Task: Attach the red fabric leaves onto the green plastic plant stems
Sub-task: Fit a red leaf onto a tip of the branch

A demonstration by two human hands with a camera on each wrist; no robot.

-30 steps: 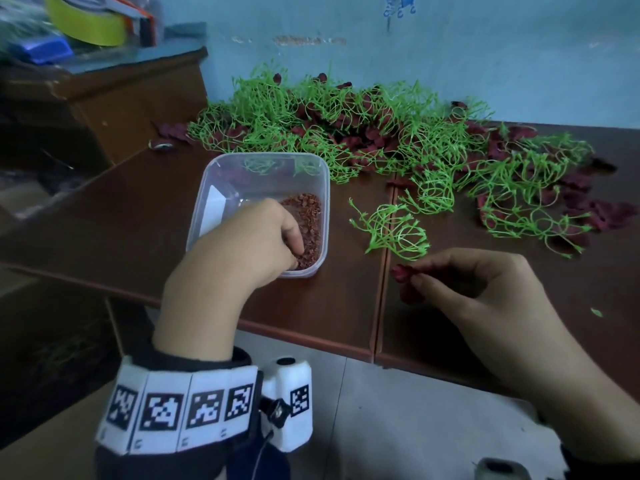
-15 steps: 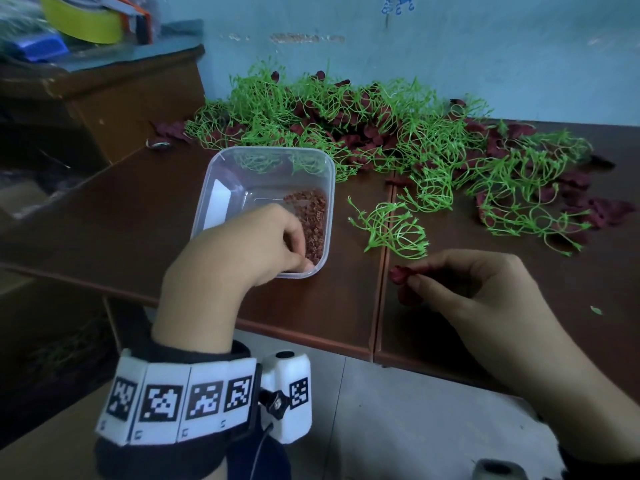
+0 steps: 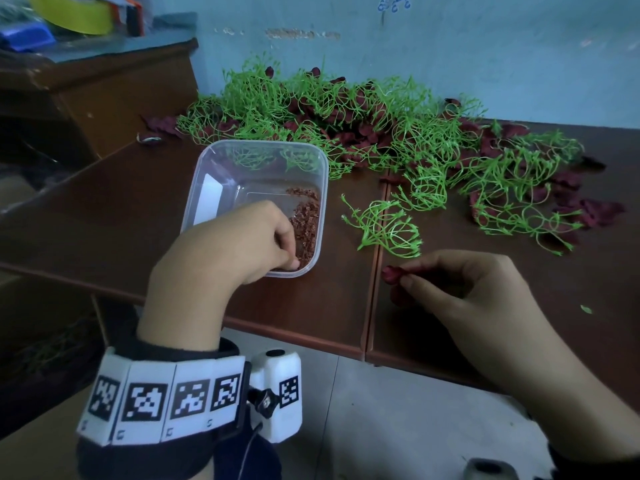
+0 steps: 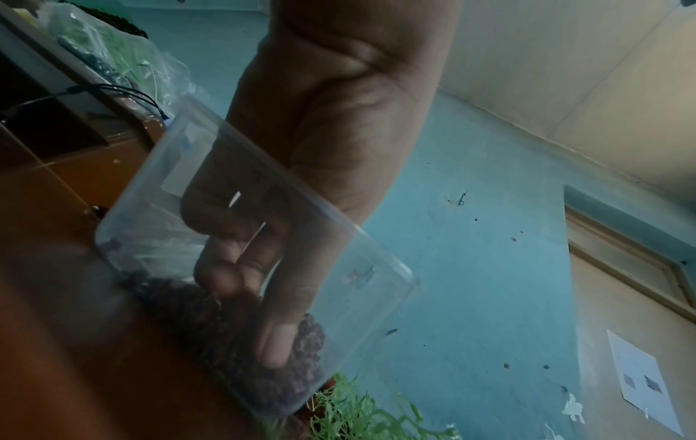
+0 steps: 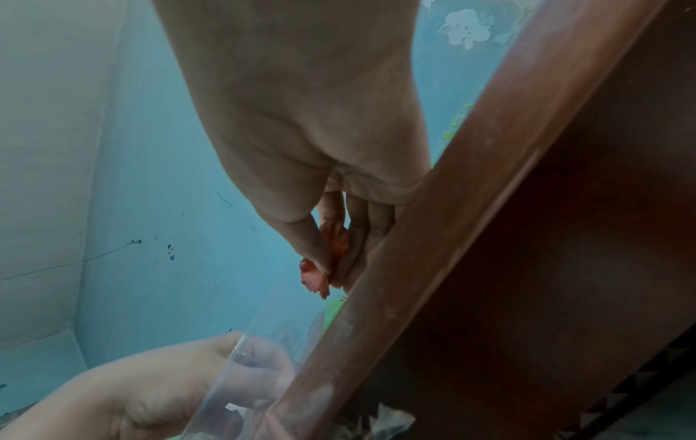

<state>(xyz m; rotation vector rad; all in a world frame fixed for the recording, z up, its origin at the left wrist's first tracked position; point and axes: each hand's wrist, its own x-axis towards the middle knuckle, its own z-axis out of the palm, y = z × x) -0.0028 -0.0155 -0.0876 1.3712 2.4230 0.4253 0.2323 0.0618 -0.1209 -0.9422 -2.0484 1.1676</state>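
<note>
Since the earlier frame the left hand (image 3: 239, 240) has slid a little toward the near right corner of the clear plastic container (image 3: 204, 188), fingertips now down by its near wall; the right hand (image 3: 464, 289) has barely shifted

Nearest, at the front edge of the brown table (image 3: 104, 216), the left hand reaches into the container with fingers curled, their tips in the small reddish-brown pieces (image 3: 306, 226) heaped along its right side; whether it has pinched any cannot be told. Right of the seam between the two tabletops, the right hand pinches a red fabric leaf (image 3: 391, 273) between thumb and forefinger, the leaf sticking out to the left, just above the table surface near its front edge

Just beyond that hand, a single green plastic stem cluster (image 3: 388, 225) lies alone on the table beside the container. Farther back, toward the table's rear edge and the blue wall, a wide heap of green stems (image 3: 311, 109) is tangled with dark red leaves (image 3: 595, 213), spreading toward the right side
</note>
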